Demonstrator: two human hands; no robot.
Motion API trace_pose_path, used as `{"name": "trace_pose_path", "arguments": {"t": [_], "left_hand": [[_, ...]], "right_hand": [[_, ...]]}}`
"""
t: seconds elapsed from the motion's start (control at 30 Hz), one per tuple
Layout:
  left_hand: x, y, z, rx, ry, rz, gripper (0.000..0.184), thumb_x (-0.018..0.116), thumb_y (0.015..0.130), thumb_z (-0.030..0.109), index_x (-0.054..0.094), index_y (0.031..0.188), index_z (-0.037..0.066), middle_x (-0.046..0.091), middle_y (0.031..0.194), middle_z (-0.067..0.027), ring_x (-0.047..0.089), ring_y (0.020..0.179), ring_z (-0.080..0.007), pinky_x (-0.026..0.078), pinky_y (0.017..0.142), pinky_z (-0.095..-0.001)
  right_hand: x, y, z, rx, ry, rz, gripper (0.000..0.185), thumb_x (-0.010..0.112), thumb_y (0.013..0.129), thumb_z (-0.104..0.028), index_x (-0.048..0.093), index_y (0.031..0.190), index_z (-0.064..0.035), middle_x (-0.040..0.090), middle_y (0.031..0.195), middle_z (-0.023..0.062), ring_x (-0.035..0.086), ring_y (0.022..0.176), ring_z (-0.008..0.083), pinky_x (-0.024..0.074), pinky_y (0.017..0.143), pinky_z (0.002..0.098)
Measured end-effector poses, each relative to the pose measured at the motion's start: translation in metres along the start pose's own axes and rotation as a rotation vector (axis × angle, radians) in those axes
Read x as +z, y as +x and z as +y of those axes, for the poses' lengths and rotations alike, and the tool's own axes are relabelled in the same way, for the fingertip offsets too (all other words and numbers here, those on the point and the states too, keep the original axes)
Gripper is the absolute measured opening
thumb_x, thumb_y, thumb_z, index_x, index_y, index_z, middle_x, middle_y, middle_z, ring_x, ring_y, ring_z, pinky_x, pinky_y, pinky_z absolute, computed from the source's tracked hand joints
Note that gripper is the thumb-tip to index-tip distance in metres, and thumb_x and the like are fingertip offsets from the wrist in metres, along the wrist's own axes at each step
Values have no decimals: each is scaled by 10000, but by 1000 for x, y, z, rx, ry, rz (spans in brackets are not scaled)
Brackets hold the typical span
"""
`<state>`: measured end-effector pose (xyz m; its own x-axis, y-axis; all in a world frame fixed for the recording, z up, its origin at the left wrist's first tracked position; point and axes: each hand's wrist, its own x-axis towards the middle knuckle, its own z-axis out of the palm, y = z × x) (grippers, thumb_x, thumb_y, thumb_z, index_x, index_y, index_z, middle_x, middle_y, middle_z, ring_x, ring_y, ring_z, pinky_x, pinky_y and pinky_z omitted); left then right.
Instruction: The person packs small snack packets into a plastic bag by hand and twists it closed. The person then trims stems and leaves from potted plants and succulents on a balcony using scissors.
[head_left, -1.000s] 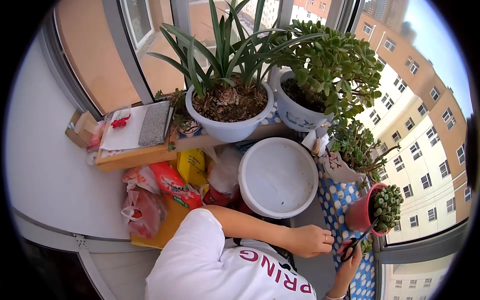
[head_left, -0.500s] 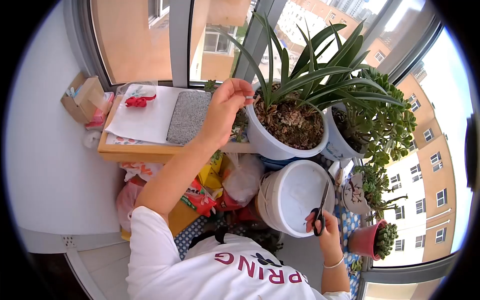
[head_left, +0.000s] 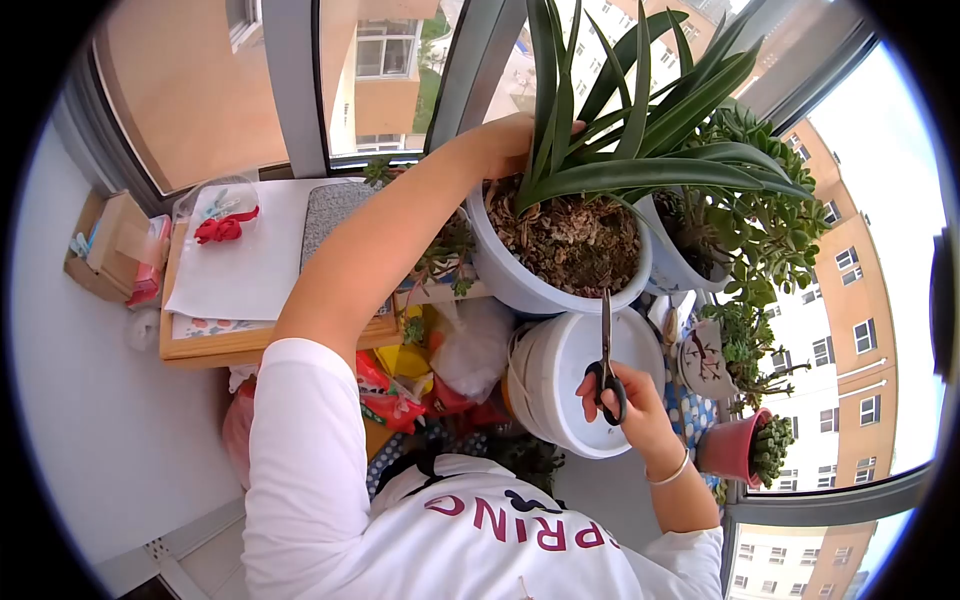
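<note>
My left hand reaches behind the long green leaves of the plant in the large white pot. Those leaves hide most of its fingers, and whether it grips any leaf cannot be made out. My right hand is closed on the black-handled scissors. They point up, with their tip by the front rim of that pot. Dry brown bark bits cover the soil. Below the scissors lies the round white basin.
To the left are a wooden box with white paper and a cardboard box. Bags lie beneath. On the right are a jade plant, a smaller succulent and a red pot.
My left hand has moved right, from the pot's left rim to behind the leaves. The scissors have shifted left and up towards the pot's front rim, still in my right hand. The view has shifted too.
</note>
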<state>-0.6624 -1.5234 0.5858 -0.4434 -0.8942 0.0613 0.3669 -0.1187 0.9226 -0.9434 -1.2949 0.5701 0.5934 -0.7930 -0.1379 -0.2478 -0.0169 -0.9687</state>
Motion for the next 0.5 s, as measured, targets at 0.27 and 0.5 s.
{"name": "trace_pose_path", "arguments": {"t": [0.27,0.5], "left_hand": [[0,-2,10,64,84,-66,398,619,905,260,570,1239,49,652,985,-29,630,814,-84,535,703,-231],[-51,-27,35,50,1040,-81,450,703,799,194,601,1227,99,633,1102,-60,599,1001,-174,464,901,-314]], "right_hand": [[-14,-2,10,37,40,70,296,631,888,-275,617,928,18,593,698,31,521,689,95,381,645,235],[-28,10,-1,83,-215,135,134,617,853,-73,619,931,36,606,690,24,574,682,68,431,603,221]]}}
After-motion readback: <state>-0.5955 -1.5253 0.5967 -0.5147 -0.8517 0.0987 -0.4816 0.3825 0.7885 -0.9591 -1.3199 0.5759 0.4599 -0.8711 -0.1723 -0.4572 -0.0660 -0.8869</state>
